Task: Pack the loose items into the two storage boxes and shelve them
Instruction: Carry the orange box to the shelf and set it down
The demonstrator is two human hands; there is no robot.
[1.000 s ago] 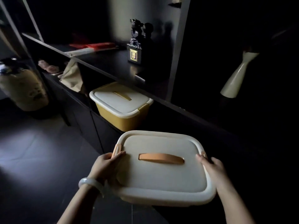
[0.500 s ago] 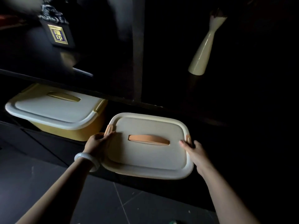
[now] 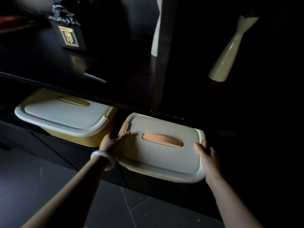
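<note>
Two hands hold the cream storage box [image 3: 164, 150] by its opposite short sides, and we take this grip as our point of reference. Nearest to us, both forearms reach forward over the dark tiled floor [image 3: 49, 186]; the left wrist carries a pale bangle [image 3: 102, 159]. Our left hand [image 3: 111, 141] grips the box's left edge, thumb laid over the lid rim just below the orange latch [image 3: 123, 129], the other fingers hidden beneath. Our right hand [image 3: 208, 157] grips the right edge, thumb resting on the lid surface, fingers curled around the side just beside the second latch [image 3: 204, 143]. Between the two hands, on the lid's centre, lies the orange carrying handle [image 3: 162, 140], untouched. The box sits partway into the lower shelf opening, its far edge under the dark shelf board [image 3: 82, 91] and its near edge projecting toward us. Just left of the left hand, close to it, the yellow storage box [image 3: 65, 117] rests in the same opening, lid on. Above and beyond the grip, on the upper shelf, stand a dark ornament with a gold plaque [image 3: 69, 37] and, to the right, a cream vase [image 3: 230, 50].
</note>
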